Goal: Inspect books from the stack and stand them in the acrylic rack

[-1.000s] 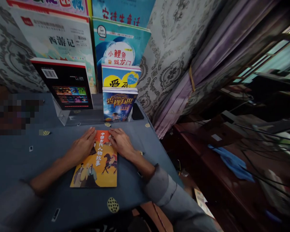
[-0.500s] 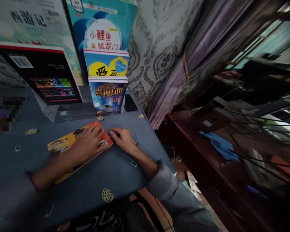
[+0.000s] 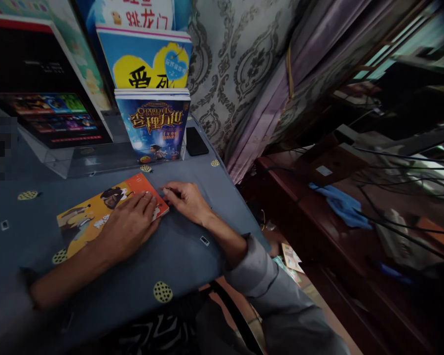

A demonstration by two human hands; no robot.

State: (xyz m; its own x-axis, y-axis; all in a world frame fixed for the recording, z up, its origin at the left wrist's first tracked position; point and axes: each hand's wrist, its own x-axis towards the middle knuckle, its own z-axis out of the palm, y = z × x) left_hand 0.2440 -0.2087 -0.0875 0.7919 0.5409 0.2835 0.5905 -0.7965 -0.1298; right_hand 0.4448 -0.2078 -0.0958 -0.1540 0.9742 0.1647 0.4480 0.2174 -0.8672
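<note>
A yellow-and-orange book [image 3: 87, 217] with cartoon animals on its cover lies slantwise on the blue tablecloth. My left hand [image 3: 131, 222] rests flat across the book's right part, fingers stretched out, and with the forearm hides its near side. Just off the book's right edge, my right hand [image 3: 187, 201] is closed, thumb and index fingertips brought together. Whatever might be between those fingertips is too small to make out.
Behind the book, a clear acrylic stand [image 3: 85, 165] holds upright books, including a blue one [image 3: 151, 128] and a black one [image 3: 48, 93]. A black phone [image 3: 197, 141] lies beside it. To the right stands a dark red desk [image 3: 281, 185] with a blue cloth [image 3: 342, 204] and cables.
My view has shifted, so the standing books look larger and higher. Less of the book's near edge shows below my left forearm. My hands keep nearly the same poses.
</note>
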